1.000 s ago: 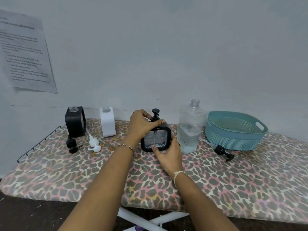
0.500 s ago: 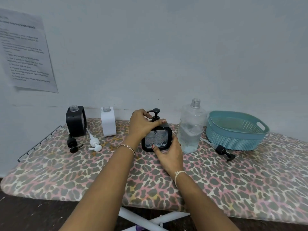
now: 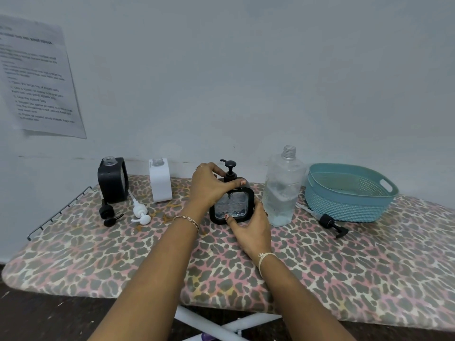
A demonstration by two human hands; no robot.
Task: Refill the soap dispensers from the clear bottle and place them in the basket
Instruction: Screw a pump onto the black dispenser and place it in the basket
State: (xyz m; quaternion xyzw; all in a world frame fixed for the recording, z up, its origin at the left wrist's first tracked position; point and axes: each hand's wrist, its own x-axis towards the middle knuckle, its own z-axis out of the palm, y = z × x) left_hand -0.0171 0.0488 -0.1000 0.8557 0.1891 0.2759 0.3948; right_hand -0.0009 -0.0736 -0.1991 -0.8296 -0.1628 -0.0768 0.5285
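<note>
A black-framed soap dispenser (image 3: pixel 232 205) with a clear body stands mid-board, its black pump head (image 3: pixel 229 168) on top. My left hand (image 3: pixel 211 185) wraps the dispenser's neck at the pump collar. My right hand (image 3: pixel 248 225) holds its lower right corner. The clear bottle (image 3: pixel 282 190), uncapped and partly filled, stands just right of it. The teal basket (image 3: pixel 349 207) sits further right and holds nothing visible. A second black dispenser (image 3: pixel 113 179) and a white dispenser (image 3: pixel 160 180) stand open-necked at the back left.
Loose pumps lie on the leopard-print ironing board (image 3: pixel 344 267): a black one (image 3: pixel 109 214) and a white one (image 3: pixel 140 212) at the left, another black one (image 3: pixel 331 222) before the basket. A wire rack edge (image 3: pixel 59 212) bounds the left end. A paper sheet hangs on the wall.
The pump spout has turned round to the left under my left hand. Both hands stay on the dispenser, which has not shifted.
</note>
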